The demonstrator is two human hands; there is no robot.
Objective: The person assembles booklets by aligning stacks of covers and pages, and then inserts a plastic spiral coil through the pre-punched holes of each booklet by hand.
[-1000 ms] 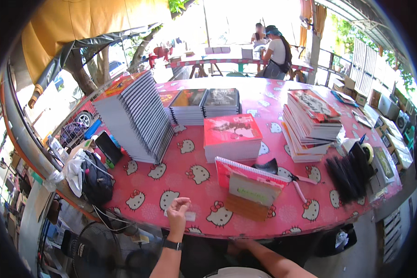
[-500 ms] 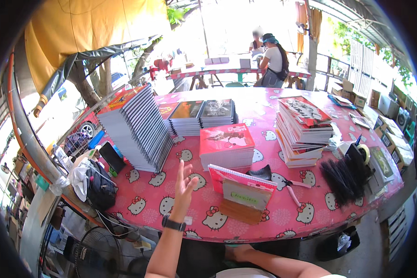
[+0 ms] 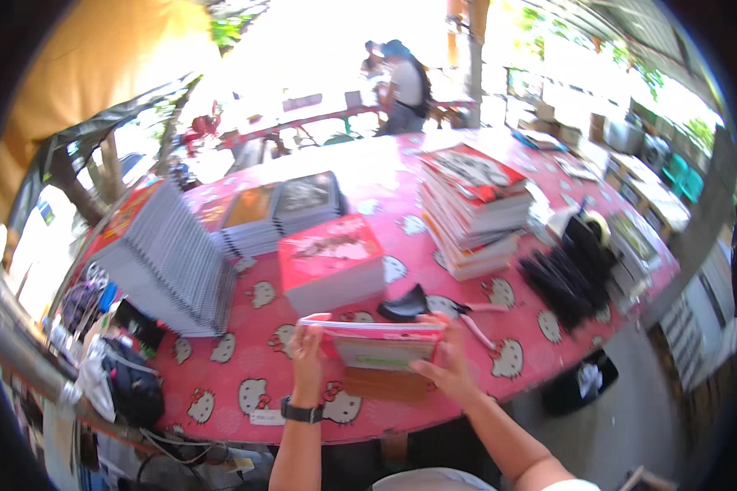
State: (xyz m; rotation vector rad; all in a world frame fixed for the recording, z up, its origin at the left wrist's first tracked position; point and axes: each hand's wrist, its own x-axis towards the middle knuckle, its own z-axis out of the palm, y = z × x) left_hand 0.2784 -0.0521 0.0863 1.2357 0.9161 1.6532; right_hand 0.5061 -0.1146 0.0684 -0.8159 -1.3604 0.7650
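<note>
Two hands grasp one pink booklet (image 3: pixel 378 342) at the near edge of the pink patterned table (image 3: pixel 237 385). My left hand (image 3: pixel 306 353) clasps its left end; my right hand (image 3: pixel 444 360) clasps its right end, fingers wrapped over the cover. Just beyond it lie a black curved tool (image 3: pixel 404 306) and a red-covered stack of books (image 3: pixel 332 263). Far left, a slanted grey stack of booklets (image 3: pixel 172 260); far right, a taller pile of books (image 3: pixel 473 206).

Both forearms reached up from below; left hand (image 3: pixel 305 353) and right hand (image 3: pixel 442 366) were raised level, fingers curled, well apart
</note>
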